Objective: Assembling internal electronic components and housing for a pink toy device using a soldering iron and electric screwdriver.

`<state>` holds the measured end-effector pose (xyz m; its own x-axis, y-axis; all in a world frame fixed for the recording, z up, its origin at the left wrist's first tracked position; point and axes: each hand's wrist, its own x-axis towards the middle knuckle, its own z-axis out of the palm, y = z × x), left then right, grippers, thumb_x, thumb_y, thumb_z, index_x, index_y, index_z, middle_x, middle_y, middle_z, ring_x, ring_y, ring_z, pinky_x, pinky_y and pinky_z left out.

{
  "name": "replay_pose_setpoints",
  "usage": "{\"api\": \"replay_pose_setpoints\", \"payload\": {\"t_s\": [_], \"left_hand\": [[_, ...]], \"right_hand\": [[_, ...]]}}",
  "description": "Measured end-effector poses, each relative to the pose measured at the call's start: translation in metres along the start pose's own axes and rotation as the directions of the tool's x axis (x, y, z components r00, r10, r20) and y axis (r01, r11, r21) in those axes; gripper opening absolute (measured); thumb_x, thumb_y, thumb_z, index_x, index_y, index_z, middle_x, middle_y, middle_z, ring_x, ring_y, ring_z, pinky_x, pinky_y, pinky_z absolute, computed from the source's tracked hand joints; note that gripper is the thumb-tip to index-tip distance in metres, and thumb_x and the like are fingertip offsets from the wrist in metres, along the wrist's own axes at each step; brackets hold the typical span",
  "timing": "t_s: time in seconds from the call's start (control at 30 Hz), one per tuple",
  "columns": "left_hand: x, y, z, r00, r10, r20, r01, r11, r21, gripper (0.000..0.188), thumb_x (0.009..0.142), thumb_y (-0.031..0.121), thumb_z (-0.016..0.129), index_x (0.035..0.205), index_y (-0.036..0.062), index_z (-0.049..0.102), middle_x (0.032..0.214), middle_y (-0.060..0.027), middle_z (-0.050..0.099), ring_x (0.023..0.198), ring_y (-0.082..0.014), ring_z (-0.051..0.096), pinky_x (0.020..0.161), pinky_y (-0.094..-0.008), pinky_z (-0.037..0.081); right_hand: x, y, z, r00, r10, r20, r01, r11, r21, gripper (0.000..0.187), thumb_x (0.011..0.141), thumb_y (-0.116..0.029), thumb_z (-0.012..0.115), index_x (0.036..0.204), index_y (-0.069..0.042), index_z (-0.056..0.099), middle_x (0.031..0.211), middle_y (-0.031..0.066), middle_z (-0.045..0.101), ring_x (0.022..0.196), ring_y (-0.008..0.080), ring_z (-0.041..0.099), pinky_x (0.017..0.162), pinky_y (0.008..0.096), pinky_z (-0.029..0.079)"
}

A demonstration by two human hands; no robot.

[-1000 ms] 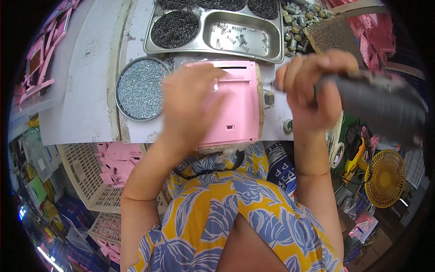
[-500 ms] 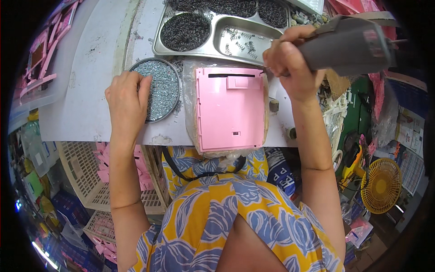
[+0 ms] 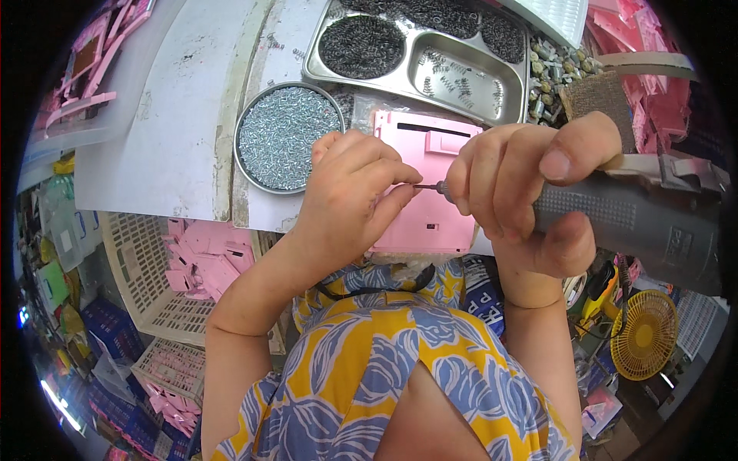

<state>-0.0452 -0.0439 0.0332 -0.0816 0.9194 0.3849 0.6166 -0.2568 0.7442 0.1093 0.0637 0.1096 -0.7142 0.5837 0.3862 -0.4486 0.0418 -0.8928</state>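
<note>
My right hand (image 3: 523,180) wraps round a dark grey electric screwdriver (image 3: 646,219) held level, its bit (image 3: 427,187) pointing left. At the bit's tip, the thumb and fingers of my left hand (image 3: 342,192) are pinched together; whatever small piece is between them is too hidden to make out. Both hands are above a pink plastic panel (image 3: 407,230), which has a dark slot and a raised block near its far edge. To the left, a round dish (image 3: 239,150) is full of small silvery screws (image 3: 288,134).
A steel compartment tray (image 3: 477,115) with black springs (image 3: 360,46) stands beyond the panel. Small metal parts (image 3: 550,77) lie right of it. A crate (image 3: 154,307) of pink parts sits below the table at left; a yellow fan (image 3: 644,334) stands at lower right.
My left hand has moved right from the screw dish to the bit's tip. My right hand has brought the screwdriver down and nearer, swinging its bit leftward over the panel. The view has shifted.
</note>
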Motion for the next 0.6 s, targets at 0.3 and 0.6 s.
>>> {"api": "replay_pose_setpoints", "payload": {"t_s": [0.3, 0.6], "left_hand": [[-0.008, -0.002, -0.007, 0.995, 0.027, -0.101, -0.01, 0.987, 0.163, 0.014, 0.074, 0.017, 0.081, 0.082, 0.0133, 0.07, 0.088, -0.0008, 0.063, 0.09, -0.0219, 0.058, 0.088, -0.0433, 0.033], [-0.029, -0.056, -0.05, 0.97, -0.227, -0.084, 0.239, 0.831, 0.503, 0.015, 0.081, 0.024, 0.076, 0.091, 0.0138, 0.071, 0.103, 0.0009, 0.063, 0.105, -0.0226, 0.055, 0.095, -0.0447, 0.03]], "right_hand": [[0.009, 0.022, 0.006, 0.995, -0.061, 0.077, 0.059, 0.998, 0.029, 0.029, 0.1, -0.033, 0.059, 0.117, -0.012, 0.049, 0.06, -0.0037, 0.046, 0.05, 0.0121, 0.044, 0.054, 0.0319, 0.044], [0.045, 0.087, -0.016, 0.985, -0.174, 0.008, 0.173, 0.984, 0.044, 0.019, 0.098, -0.013, 0.053, 0.114, -0.003, 0.051, 0.059, 0.0011, 0.04, 0.05, 0.0115, 0.039, 0.052, 0.0331, 0.043]]}}
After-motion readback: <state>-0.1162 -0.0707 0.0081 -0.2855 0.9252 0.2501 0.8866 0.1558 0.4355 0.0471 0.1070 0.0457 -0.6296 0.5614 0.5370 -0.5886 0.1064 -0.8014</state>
